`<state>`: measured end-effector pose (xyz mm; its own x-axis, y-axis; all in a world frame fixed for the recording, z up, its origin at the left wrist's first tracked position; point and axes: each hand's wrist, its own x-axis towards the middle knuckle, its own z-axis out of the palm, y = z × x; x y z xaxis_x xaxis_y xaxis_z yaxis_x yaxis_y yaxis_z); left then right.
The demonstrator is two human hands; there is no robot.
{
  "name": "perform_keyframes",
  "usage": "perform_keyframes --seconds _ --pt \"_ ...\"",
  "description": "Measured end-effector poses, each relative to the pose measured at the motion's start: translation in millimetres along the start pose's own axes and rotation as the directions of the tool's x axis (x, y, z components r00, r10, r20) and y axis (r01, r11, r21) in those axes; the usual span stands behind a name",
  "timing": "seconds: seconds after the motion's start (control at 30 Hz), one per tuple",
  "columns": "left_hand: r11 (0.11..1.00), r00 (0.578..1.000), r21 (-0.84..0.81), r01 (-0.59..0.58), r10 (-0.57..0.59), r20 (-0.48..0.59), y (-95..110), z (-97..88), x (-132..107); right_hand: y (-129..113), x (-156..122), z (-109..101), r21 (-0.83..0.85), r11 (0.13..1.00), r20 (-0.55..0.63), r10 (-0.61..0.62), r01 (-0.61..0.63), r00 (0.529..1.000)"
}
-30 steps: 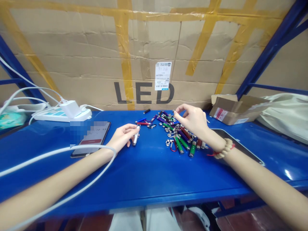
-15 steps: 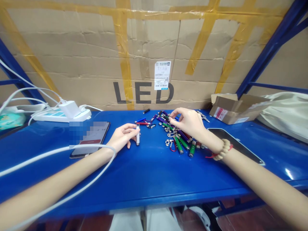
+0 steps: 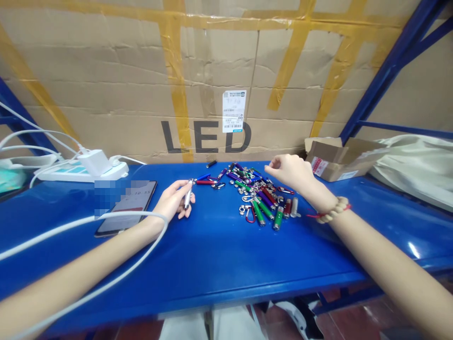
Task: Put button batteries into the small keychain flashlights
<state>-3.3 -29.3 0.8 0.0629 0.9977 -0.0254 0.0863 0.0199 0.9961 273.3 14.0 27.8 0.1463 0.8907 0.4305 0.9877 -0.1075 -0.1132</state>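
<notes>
Between the thumb and fingers of my left hand [image 3: 175, 200] is a slim silver mini flashlight [image 3: 188, 199], held tilted over the blue table. My right hand [image 3: 290, 170] hovers at the right edge of a pile of small metal flashlights, its thumb and index finger pinched together. Whatever sits in that pinch, if anything, is too small to make out. Green flashlights [image 3: 264, 208] lie at the front of the pile, with purple and dark red ones behind. Small metal clips and a red carabiner [image 3: 251, 215] lie among them. A red flashlight [image 3: 206, 182] rests just beyond my left fingers.
A phone [image 3: 127, 210] lies left of my left hand, and a white cable [image 3: 106, 216] loops over my left forearm. Behind it stands a power strip [image 3: 81, 172] with a charger. An opened carton [image 3: 339, 158] is at the back right, before a large cardboard wall [image 3: 134, 94].
My right hand has drawn back to the right, off the pile, uncovering more flashlights. The silver flashlight in my left hand has gone from upright to tilted. The view has shifted slightly.
</notes>
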Motion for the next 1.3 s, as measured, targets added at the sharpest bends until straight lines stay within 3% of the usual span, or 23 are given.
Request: perform_keyframes --seconds 0.13,0.27,0.53,0.73,0.93,1.1,1.3 --pt "1.000 1.000 0.011 0.014 -0.014 -0.008 1.0 1.3 -0.7 6.4 1.7 0.8 -0.089 0.995 0.141 0.054 -0.042 0.988" --pt "1.000 1.000 0.005 0.011 -0.011 0.003 0.1 0.7 -0.1 10.4 2.7 3.2 -0.139 0.990 0.197 0.064 -0.037 0.978" --pt "1.000 1.000 0.022 0.003 -0.003 0.025 0.6 0.5 -1.6 12.0 4.2 7.9 -0.062 0.998 0.150 0.007 0.003 0.989" --pt "1.000 0.999 -0.021 -0.007 0.008 0.034 -4.2 -2.2 4.3 6.9 1.5 11.9 -0.067 0.997 0.231 -0.026 0.042 0.973" --pt "0.999 0.999 -0.047 -0.022 0.023 0.031 -11.1 -4.0 9.4 6.4 1.8 12.2 -0.084 0.996 0.233 -0.021 0.042 0.972" --pt "0.998 0.999 -0.050 -0.029 0.030 0.026 -12.5 -3.8 8.4 4.5 2.1 9.5 -0.094 0.995 0.173 -0.001 0.017 0.985" --pt "0.998 0.999 -0.058 -0.029 0.031 0.031 -12.9 -4.0 10.2 0.9 -0.5 8.6 -0.040 0.996 0.130 -0.079 0.084 0.988"
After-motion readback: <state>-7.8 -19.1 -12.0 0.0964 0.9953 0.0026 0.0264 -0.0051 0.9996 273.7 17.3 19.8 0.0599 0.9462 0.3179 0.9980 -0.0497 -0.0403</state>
